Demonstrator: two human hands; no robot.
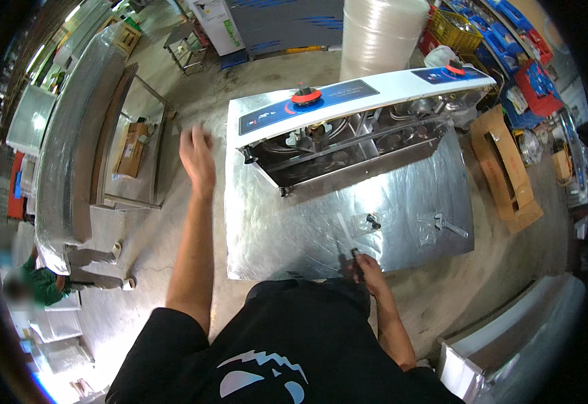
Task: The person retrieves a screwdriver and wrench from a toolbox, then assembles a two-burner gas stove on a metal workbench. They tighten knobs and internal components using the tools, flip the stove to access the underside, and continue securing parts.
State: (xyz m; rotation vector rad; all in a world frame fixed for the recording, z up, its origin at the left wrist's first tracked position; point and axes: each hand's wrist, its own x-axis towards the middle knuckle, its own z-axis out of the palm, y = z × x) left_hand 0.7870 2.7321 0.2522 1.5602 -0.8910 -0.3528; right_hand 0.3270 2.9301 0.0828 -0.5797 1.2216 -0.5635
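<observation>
A two-burner gas stove [391,151] rests at a slant on the far half of a shiny metal-topped table [274,236]. Its inside shows, with pipes and metal brackets. Along its white front panel [388,91] are blue labels and two red-and-black knobs. My left hand [198,161] is raised beyond the table's left edge, near the stove's left end; its fingers are blurred. At the near edge, my right hand [369,273] grips a dark-handled tool [356,256] with a thin pale shaft. Beyond it lies a small black part [373,222], with an adjustable wrench [450,225] to its right.
An opened cardboard box [506,172] lies right of the table. A big bubble-wrap roll [381,37] stands behind. At left are a metal bench with a carton [132,149] and long wrapped units [72,148]. Another person [45,286] is at far left.
</observation>
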